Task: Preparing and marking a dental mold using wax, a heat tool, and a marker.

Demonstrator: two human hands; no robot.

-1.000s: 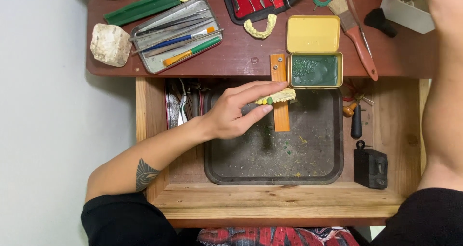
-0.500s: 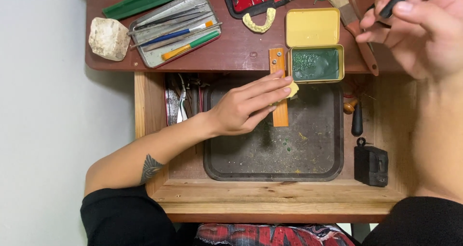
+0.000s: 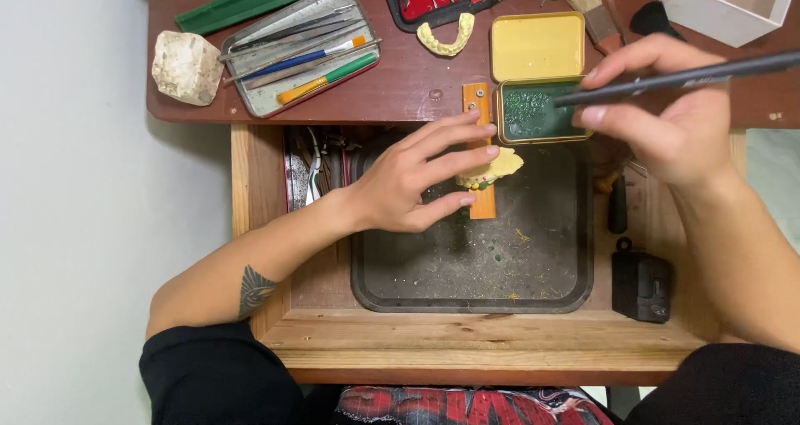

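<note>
My left hand (image 3: 417, 179) holds a yellow dental cast (image 3: 500, 168) on an orange wooden peg (image 3: 480, 154) above the dark tray (image 3: 533, 283) in the open drawer. My right hand (image 3: 667, 117) grips a thin dark tool (image 3: 692, 77), its tip over the green wax in the open yellow tin (image 3: 533, 112). The tin's yellow lid (image 3: 537, 48) stands open behind it.
On the brown desk lie a metal tray of tools (image 3: 300, 50), a white stone block (image 3: 185, 67), a green case (image 3: 242, 4), a yellow denture arch (image 3: 446, 37), a brush (image 3: 596, 8) and a white box (image 3: 729, 4). A black device (image 3: 640, 285) sits in the drawer's right side.
My right hand has come down from the upper right with the dark tool, bringing its tip to the green tin. My left hand has stayed on the cast.
</note>
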